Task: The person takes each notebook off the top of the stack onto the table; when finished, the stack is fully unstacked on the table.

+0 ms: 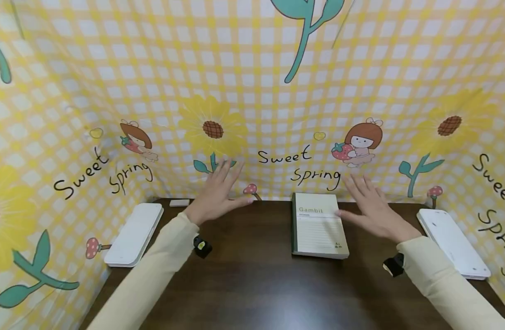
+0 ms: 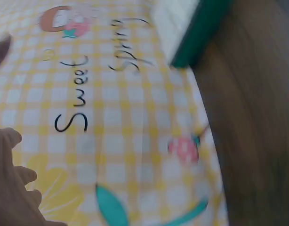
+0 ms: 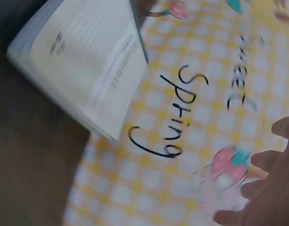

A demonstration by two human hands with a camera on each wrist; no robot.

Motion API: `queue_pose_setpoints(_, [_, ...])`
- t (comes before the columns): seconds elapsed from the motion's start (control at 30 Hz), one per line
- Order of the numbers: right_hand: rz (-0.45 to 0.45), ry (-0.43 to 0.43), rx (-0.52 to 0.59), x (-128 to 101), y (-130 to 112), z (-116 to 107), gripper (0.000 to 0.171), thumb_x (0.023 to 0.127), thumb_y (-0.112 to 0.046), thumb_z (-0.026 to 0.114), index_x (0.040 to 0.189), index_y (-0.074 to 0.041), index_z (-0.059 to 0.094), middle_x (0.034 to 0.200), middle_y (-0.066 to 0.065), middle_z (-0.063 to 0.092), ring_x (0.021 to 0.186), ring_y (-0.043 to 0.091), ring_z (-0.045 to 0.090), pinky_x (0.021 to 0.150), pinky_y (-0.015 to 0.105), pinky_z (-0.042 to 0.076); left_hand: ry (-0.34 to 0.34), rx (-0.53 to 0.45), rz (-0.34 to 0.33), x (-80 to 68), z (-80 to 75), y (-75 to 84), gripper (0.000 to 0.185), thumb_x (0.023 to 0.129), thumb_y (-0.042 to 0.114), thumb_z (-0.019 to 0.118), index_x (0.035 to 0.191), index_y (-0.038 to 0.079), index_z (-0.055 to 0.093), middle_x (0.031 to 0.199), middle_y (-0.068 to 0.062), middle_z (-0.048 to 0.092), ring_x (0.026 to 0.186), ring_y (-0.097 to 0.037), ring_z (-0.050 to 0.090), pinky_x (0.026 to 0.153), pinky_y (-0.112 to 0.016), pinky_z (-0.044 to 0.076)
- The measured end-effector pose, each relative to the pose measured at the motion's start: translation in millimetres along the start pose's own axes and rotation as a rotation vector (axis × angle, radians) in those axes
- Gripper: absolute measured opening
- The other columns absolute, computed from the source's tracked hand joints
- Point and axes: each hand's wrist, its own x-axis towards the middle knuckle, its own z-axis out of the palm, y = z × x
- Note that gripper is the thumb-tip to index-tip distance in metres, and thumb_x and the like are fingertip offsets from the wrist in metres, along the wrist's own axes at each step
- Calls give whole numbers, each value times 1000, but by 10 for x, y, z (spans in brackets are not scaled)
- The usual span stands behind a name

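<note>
A thick notebook [image 1: 320, 233] with a cream cover marked "Gambit" and a dark green spine lies on the brown table, near its back edge. My left hand [image 1: 214, 197] hovers to the left of it, fingers spread and holding nothing. To the right is my right hand [image 1: 372, 211], its fingers extended too. Its thumb overlaps the notebook's right edge in the head view, but the right wrist view shows the notebook [image 3: 88, 61] apart from the visible fingers [image 3: 264, 162]. In the left wrist view only the notebook's green spine [image 2: 201, 33] and a pale side show, blurred.
A flat white case [image 1: 134, 236] lies at the table's left edge, and a similar white case [image 1: 454, 243] at the right, partly behind the right sleeve. At the back left sits a small white block [image 1: 179, 202]. A yellow checked cloth [image 1: 273, 110] hangs around the brown table [image 1: 244, 279].
</note>
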Motion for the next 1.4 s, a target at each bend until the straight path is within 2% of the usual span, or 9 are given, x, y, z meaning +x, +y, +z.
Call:
queue_pose_setpoints(0.1, [93,9,197,-78,179,-22,81,97,-46,52,157,-22,1,162,19,0,147,46,-3,109,71,7,11,-173,21,130,179,77,93,90,54,59,155,34,-5,164,-8,-7,151,-33,-7,115,-64,11])
queue_pose_setpoints(0.23, [201,73,455,-173,390,83,75,100,-39,49,157,-20,4,161,23,9,143,51,17,108,69,19,2,-360,8,298,546,244,95,90,48,64,156,29,0,164,-9,0,151,-29,-1,117,-58,13])
queue_pose_setpoints(0.4, [322,162,764,-248,571,447,75,99,-30,52,157,-13,6,157,30,14,142,51,19,111,65,20,-51,-610,-120,479,1159,489,95,86,43,71,157,28,9,164,-5,7,151,-25,7,119,-54,14])
queue_pose_setpoints(0.5, [396,186,804,-242,589,762,80,97,-32,57,157,-15,7,158,30,14,143,49,20,112,63,22,-82,-688,-202,514,1529,566,94,85,40,72,157,27,12,164,-6,7,151,-26,9,118,-55,15])
queue_pose_setpoints(0.6, [442,185,768,-213,578,1032,86,92,-35,65,157,-17,11,159,27,14,143,48,21,112,61,25,-105,-726,-251,519,1879,621,94,85,38,72,157,25,12,164,-12,3,150,-32,7,116,-58,18])
queue_pose_setpoints(0.7, [455,164,715,-162,560,1259,92,86,-38,72,156,-17,15,160,22,15,144,44,22,112,58,28,-123,-722,-276,501,2125,688,97,84,39,73,157,24,12,163,-17,-1,150,-36,6,113,-61,22])
queue_pose_setpoints(0.87, [448,113,606,-78,514,1508,105,79,-44,78,157,-17,13,162,16,17,146,39,21,113,59,25,-149,-676,-251,516,2336,804,103,81,44,75,157,23,8,163,-17,-7,149,-40,7,111,-61,27])
queue_pose_setpoints(1.03, [398,45,490,-51,464,1629,107,81,-45,75,156,-8,8,162,20,6,148,41,11,115,61,18,-147,-663,-251,508,2421,850,106,82,44,74,157,27,3,163,-13,-13,146,-45,12,109,-64,28])
queue_pose_setpoints(1.4, [383,45,486,-47,478,1642,104,83,-41,75,156,-7,10,162,21,6,148,41,11,115,61,16,-130,-634,-228,529,2445,855,107,82,45,73,157,24,1,162,-14,-14,146,-45,14,110,-61,29])
